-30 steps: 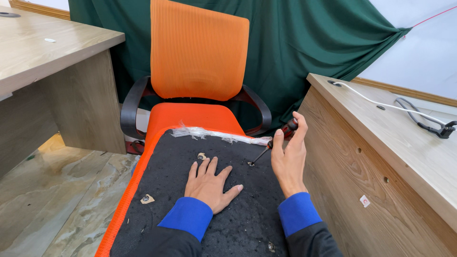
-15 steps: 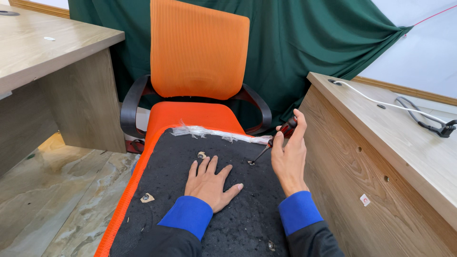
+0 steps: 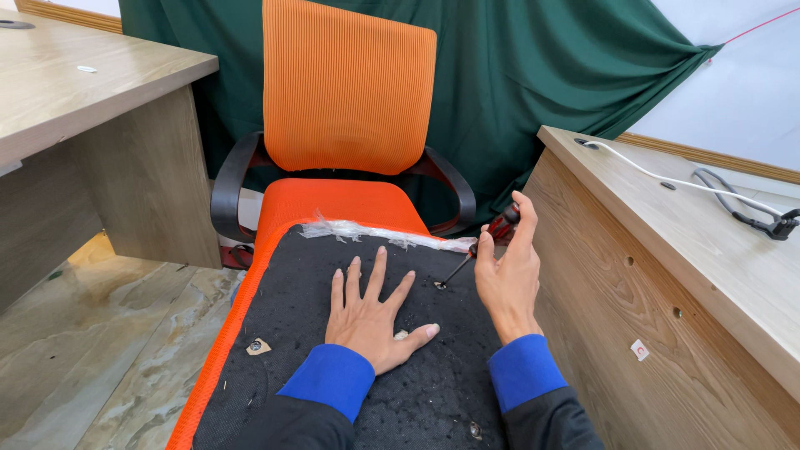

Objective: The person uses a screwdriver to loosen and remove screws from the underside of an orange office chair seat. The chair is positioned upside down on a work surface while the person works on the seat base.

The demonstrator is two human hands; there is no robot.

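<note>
Your right hand (image 3: pixel 506 279) grips the red-and-black screwdriver (image 3: pixel 479 246), its tip seated in a screw hole (image 3: pixel 438 286) on the black underside of the upturned seat cushion (image 3: pixel 292 367). Your left hand (image 3: pixel 371 312) lies flat, fingers spread, bracing that panel and gripping nothing. Judged from the exposed holes, the fastener plate (image 3: pixel 257 347) near the left edge and another hole (image 3: pixel 474 431) nearer you remain unattended.
</note>
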